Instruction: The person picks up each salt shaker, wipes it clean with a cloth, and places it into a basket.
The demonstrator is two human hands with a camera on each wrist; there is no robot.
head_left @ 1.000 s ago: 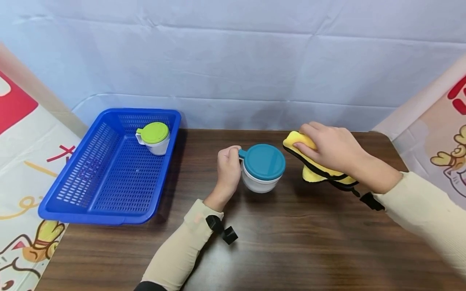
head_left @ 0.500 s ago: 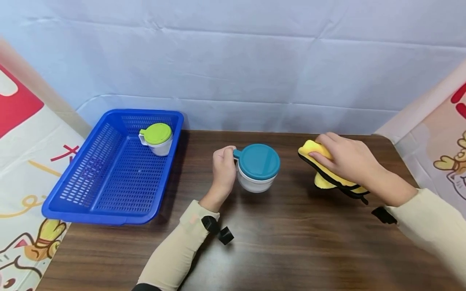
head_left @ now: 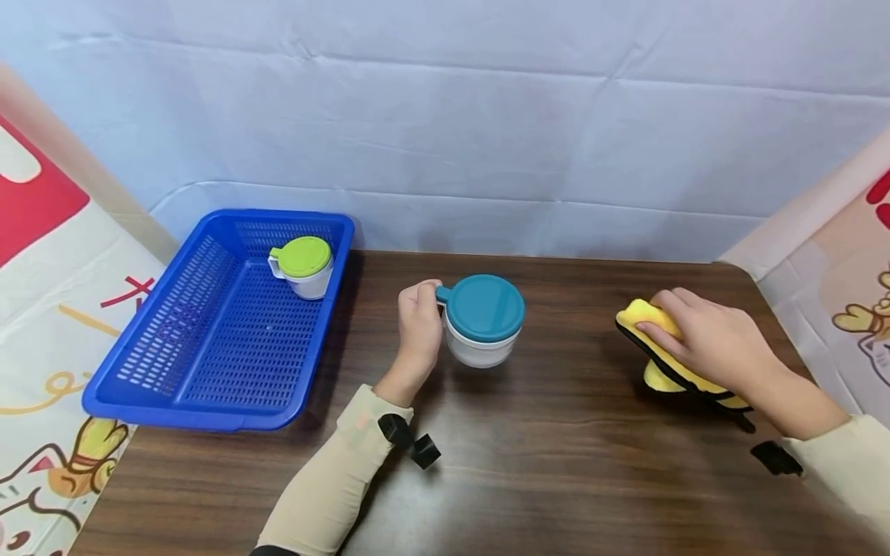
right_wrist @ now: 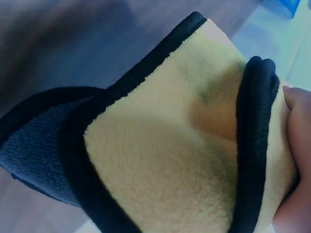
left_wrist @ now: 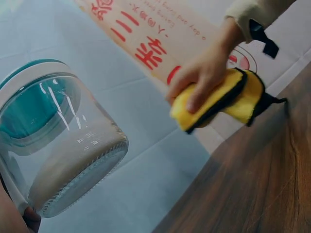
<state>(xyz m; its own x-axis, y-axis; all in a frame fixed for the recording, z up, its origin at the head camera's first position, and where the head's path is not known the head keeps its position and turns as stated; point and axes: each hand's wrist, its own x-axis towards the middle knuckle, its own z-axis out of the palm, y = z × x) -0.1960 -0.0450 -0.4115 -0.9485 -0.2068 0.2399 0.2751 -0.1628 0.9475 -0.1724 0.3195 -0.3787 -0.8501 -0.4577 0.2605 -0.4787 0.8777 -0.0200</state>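
Observation:
My left hand grips the handle of a seasoning jar with a teal lid, held above the table. In the left wrist view the clear glass jar has ribbing round its base and pale contents at the bottom. Over at the right, my right hand pinches a folded yellow cleaning cloth with black edging. Close up in the right wrist view, the cloth shows a fuzzy yellow face and a dark grey side, fingers at its right edge.
A blue perforated basket stands at the left on the brown wooden table. Inside it, by the far right corner, sits a similar jar with a green lid. A pale cloth backdrop rises behind the table.
My right hand has moved right and toward the front with the cloth, away from the jar. The jar in my left hand has shifted slightly left in view.

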